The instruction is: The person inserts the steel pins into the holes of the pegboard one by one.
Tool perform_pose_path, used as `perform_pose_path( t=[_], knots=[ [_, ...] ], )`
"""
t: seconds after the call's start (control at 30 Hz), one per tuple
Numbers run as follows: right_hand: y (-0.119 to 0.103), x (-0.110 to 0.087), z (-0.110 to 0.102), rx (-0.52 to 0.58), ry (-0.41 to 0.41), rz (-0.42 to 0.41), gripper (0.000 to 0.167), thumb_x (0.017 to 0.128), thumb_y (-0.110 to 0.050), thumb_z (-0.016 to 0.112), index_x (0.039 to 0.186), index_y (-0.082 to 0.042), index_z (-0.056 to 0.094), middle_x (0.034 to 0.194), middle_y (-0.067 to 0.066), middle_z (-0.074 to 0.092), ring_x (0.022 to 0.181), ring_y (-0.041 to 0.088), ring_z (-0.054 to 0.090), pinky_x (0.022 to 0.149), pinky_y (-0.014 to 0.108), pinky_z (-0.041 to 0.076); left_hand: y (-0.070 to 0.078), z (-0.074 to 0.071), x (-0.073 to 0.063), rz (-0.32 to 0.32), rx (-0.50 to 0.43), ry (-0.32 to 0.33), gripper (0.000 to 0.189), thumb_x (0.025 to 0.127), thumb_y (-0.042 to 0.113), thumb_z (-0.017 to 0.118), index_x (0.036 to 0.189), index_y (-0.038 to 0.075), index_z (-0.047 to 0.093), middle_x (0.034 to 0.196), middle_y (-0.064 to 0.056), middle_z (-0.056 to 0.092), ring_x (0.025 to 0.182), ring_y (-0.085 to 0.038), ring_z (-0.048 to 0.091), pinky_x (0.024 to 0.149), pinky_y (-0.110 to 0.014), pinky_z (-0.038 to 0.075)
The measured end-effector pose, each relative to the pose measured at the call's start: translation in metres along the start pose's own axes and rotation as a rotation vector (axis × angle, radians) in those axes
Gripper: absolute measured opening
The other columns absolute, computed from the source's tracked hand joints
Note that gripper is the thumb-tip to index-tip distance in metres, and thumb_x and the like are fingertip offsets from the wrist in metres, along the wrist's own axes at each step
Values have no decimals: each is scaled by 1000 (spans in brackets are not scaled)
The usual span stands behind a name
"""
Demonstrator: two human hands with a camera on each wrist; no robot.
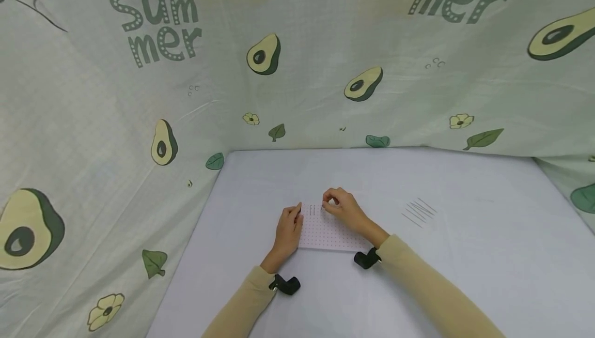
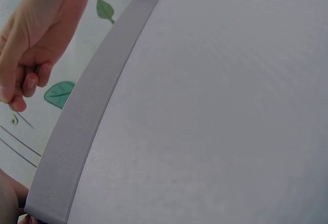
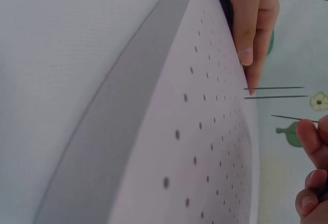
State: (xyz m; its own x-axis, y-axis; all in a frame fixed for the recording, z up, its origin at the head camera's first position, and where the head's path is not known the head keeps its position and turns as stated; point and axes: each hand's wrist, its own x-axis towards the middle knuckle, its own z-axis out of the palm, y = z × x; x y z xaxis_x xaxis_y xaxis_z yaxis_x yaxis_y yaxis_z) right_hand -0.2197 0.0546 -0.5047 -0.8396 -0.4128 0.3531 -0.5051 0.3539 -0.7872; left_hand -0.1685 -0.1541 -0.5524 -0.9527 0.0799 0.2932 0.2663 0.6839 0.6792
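A white pegboard (image 1: 325, 230) with rows of small holes lies on the table. My left hand (image 1: 289, 229) holds it at its far left corner; in the right wrist view the left hand's fingers (image 3: 246, 56) lie along the edge. Two thin dark sticks (image 3: 277, 97) stand upright in the board near that corner. Just right of them, my right hand (image 1: 344, 209) pinches another thin stick (image 3: 288, 117) between thumb and finger. This stick is slightly tilted, its lower end above the board and apart from the upright ones. The left wrist view shows the right hand (image 2: 43, 44) over the board's side.
Several loose thin sticks (image 1: 420, 212) lie scattered on the white tabletop (image 1: 465, 265), right of the board. A cloth (image 1: 302, 100) printed with avocados and leaves hangs behind and on the left. Black cameras (image 1: 287, 285) are strapped to both wrists.
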Motion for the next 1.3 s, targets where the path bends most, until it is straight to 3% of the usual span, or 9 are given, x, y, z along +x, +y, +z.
perform_pose_path(
  t=[0.3,1.3],
  knots=[
    [0,4,6,-5,-58,28,5,94,-6,65,97,-1,67,90,0,60,80,19,43,70,32,38,0,1,-1,3,-9,-6,42,105,10,49,143,-6,47,124,-19,53,107,-27,53,89,-43,46],
    [7,1,11,-15,-67,41,4,95,-10,67,97,-7,68,90,-2,62,80,17,45,70,33,39,1,1,1,-4,20,-2,42,105,10,50,143,-6,48,124,-20,53,105,-27,54,88,-43,46]
  ],
)
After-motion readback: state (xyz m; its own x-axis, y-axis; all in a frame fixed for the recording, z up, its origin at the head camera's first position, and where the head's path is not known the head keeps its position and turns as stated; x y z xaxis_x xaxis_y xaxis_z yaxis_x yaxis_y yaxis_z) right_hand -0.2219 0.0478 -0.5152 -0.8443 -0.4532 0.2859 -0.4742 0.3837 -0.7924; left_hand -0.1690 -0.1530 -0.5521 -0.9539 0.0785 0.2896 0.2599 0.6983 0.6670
